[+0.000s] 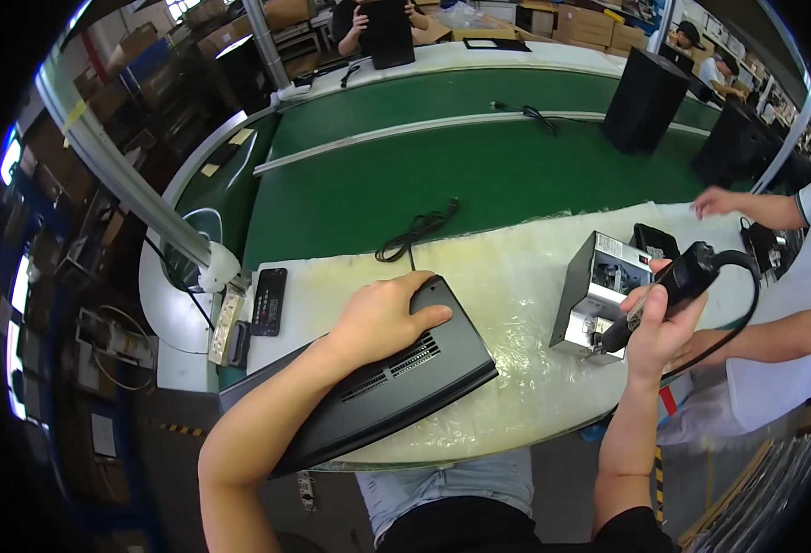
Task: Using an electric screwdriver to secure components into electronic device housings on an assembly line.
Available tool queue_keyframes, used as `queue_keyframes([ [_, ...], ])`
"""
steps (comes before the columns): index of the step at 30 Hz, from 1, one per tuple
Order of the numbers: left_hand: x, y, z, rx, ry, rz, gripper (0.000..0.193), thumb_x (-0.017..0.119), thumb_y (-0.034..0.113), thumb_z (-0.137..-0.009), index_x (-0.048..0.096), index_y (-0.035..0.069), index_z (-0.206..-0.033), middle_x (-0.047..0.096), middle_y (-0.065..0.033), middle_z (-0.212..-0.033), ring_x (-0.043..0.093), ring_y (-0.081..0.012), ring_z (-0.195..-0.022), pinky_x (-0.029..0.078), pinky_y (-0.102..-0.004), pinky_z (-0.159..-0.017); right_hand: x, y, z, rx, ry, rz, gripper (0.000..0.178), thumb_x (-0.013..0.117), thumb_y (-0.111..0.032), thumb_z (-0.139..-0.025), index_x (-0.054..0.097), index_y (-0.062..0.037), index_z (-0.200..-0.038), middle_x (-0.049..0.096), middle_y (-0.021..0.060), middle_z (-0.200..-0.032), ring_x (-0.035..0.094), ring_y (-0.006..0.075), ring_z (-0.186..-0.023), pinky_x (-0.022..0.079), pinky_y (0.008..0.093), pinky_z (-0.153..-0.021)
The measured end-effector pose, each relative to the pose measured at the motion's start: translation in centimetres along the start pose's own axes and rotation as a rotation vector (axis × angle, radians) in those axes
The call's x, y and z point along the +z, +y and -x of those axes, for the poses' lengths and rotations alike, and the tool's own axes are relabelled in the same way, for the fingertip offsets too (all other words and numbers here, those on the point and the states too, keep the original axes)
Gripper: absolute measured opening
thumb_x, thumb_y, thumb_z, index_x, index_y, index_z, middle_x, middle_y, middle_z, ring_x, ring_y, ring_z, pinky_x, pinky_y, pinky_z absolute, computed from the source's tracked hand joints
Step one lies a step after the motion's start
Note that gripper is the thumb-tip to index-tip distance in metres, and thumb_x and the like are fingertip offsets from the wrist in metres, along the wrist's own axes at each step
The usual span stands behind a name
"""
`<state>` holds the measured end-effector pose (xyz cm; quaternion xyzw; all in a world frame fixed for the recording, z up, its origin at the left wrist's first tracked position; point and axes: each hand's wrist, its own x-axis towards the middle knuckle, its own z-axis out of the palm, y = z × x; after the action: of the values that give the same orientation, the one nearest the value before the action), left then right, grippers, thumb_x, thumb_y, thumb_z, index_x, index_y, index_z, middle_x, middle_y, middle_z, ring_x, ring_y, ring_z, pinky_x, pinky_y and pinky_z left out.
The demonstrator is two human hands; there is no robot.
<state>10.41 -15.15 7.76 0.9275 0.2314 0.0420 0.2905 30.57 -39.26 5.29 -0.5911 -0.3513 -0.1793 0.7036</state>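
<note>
My left hand [382,313] lies across a long black plastic housing [461,341] with slotted vents, its fingers at the far edge and the thumb stretched over the top. The housing slants over the table's near edge, and a thin black cable [414,232] runs from its far end. On the right, my right hand [663,323] is closed around a black corded electric screwdriver [686,272], pointing down and left. The tool's tip is close to an open-sided grey metal box [573,318]; whether they touch, I cannot tell.
At the right, a co-worker's hand [714,201] and second forearm reach over the table. A black flat device [269,301] and a white power strip [227,327] are at the left. Tall black cases [645,101] stand on the green belt [350,198]. Another person holds a black panel [390,35] across it.
</note>
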Motion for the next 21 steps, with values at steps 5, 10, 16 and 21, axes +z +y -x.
queue_keyframes([
  [5, 0.3, -0.2, -0.2, 0.054, 0.039, 0.012, 0.054, 0.066, 0.041, -0.082, 0.06, 0.002, -0.119, 0.067, -0.0225, -0.098, 0.064, -0.0382, -0.093, 0.049, -0.0436, -0.085, 5.4, -6.5, -3.6, -0.193, -0.021, -0.245, 0.055, 0.046, -0.027, -0.096, 0.026, 0.0062, -0.136, 0.055, 0.0195, -0.112, 0.056, 0.0156, -0.054, 0.045, 0.0241, -0.049],
  [10, 0.3, -0.2, 0.0, 0.053, 0.071, 0.009, 0.052, 0.066, 0.04, -0.082, 0.061, 0.003, -0.118, 0.068, -0.0214, -0.098, 0.064, -0.038, -0.093, 0.049, -0.0441, -0.085, 12.5, -9.8, -6.6, -0.2, -0.057, -0.443, 0.046, 0.048, -0.032, -0.097, 0.038, 0.0058, -0.122, 0.06, 0.02, -0.104, 0.058, 0.0165, -0.051, 0.045, 0.0244, -0.042],
  [16, -0.1, 0.5, 0.2, 0.0, 0.03, 0.064, 0.05, 0.07, 0.034, -0.08, 0.063, 0.002, -0.117, 0.067, -0.0236, -0.1, 0.064, -0.0393, -0.095, 0.048, -0.0432, -0.087, 18.2, -9.5, -6.1, -0.143, -0.18, -0.594, 0.028, 0.055, -0.016, -0.094, 0.039, -0.0003, -0.11, 0.061, 0.0153, -0.103, 0.059, 0.0146, -0.051, 0.048, 0.0248, -0.046],
  [21, 0.1, 0.3, 0.1, 0.0, 0.032, 0.062, 0.048, 0.069, 0.036, -0.08, 0.064, 0.003, -0.115, 0.067, -0.024, -0.097, 0.064, -0.0394, -0.092, 0.049, -0.0441, -0.085, 19.4, -8.6, -5.3, -0.162, -0.247, -0.587, 0.03, 0.058, -0.011, -0.092, 0.038, -0.0007, -0.111, 0.059, 0.0131, -0.102, 0.058, 0.0122, -0.054, 0.049, 0.0247, -0.049],
])
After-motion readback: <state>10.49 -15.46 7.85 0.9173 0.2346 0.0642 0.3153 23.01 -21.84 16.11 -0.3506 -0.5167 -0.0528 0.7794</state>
